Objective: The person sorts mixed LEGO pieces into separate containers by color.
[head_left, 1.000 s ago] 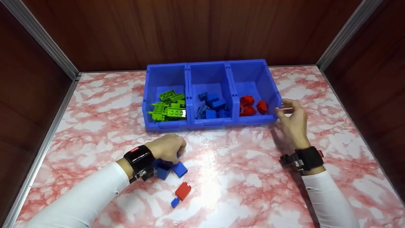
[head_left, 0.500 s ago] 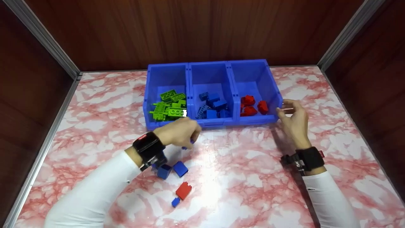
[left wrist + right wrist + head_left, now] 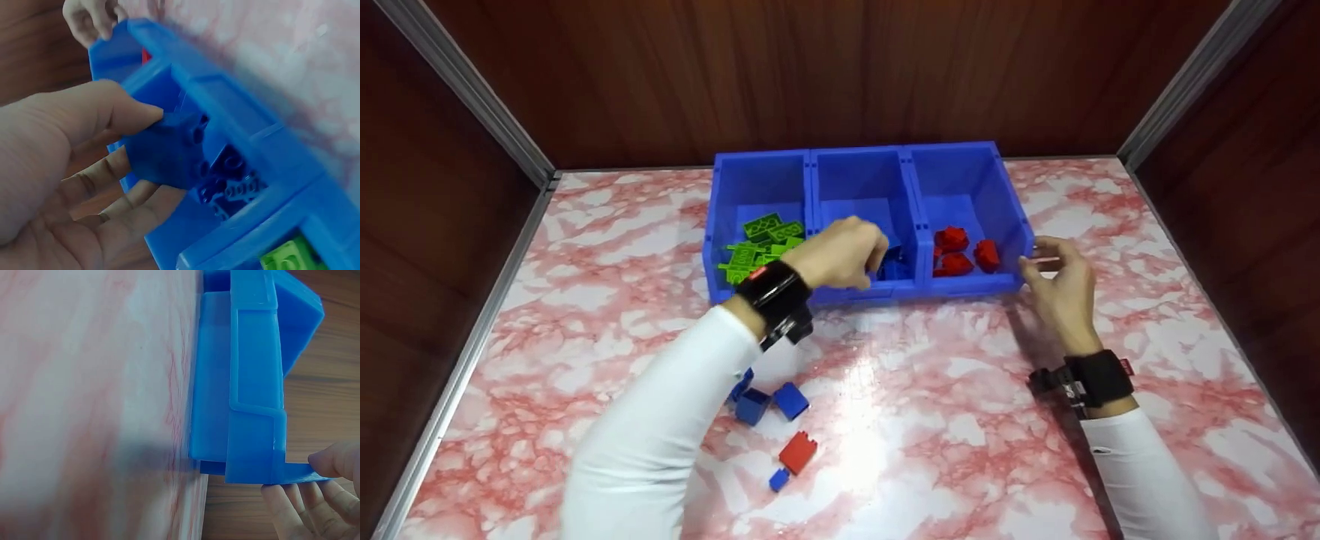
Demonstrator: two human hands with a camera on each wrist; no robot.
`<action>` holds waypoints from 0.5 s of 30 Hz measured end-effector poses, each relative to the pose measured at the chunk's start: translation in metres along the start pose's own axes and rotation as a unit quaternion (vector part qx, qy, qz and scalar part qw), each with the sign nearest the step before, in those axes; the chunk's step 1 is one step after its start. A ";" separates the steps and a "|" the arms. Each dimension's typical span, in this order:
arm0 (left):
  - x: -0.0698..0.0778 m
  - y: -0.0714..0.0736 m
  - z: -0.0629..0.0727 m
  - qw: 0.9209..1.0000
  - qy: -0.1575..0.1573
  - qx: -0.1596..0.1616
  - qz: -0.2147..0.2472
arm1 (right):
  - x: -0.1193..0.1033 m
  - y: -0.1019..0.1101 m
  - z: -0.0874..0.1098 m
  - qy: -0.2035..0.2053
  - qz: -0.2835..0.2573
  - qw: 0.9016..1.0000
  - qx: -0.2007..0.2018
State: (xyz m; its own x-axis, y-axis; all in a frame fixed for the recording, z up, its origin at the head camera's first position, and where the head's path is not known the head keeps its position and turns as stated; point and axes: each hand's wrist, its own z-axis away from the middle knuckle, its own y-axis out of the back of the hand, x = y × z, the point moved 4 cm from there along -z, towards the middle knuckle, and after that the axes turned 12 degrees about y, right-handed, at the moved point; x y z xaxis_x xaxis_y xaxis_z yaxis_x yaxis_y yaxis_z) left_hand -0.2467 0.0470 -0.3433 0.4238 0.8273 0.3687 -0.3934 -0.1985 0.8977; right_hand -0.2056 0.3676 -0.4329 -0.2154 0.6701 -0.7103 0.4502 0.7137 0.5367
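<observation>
My left hand point(image 3: 844, 255) is over the middle compartment of the blue three-part bin point(image 3: 859, 165). In the left wrist view it pinches a blue building brick point(image 3: 163, 152) between thumb and fingers, studs turned sideways. Below that brick lie several other blue bricks point(image 3: 230, 163) in the same compartment. My right hand point(image 3: 1061, 289) grips the bin's right side wall, with the thumb on one face and the fingers on the other, as the right wrist view shows at the wall's edge point(image 3: 304, 472).
Green bricks point(image 3: 761, 225) fill part of the left compartment, red bricks point(image 3: 956, 262) the right one. On the marbled table lie blue bricks point(image 3: 791, 401), a red brick point(image 3: 798, 452) and a small blue brick point(image 3: 779, 480). Wooden panels point(image 3: 825, 75) enclose the table.
From the loose pile on the table, my left hand has moved up and right to the middle compartment, carrying a blue brick. My right hand keeps its grip on the bin's side.
</observation>
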 end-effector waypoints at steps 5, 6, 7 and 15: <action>-0.001 0.010 -0.028 0.998 0.043 0.046 0.008 | 0.001 0.001 0.000 0.008 0.003 1.000 0.011; -0.002 0.011 -0.033 0.997 0.049 0.054 0.003 | 0.001 0.001 0.000 0.009 0.003 1.000 0.013; -0.002 0.011 -0.038 0.997 0.055 0.057 0.000 | 0.000 0.001 0.000 0.010 0.002 1.000 0.013; -0.014 -0.001 -0.060 0.994 0.097 0.055 -0.020 | 0.000 -0.002 0.001 0.007 0.003 1.000 0.014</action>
State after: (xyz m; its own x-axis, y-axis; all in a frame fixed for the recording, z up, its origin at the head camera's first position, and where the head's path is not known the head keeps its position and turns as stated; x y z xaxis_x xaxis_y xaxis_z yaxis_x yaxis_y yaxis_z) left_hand -0.3014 0.0675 -0.3636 0.2671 0.9195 0.2883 -0.2831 -0.2111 0.9356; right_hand -0.2059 0.3660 -0.4344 -0.2254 0.6776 -0.7000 0.4750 0.7037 0.5283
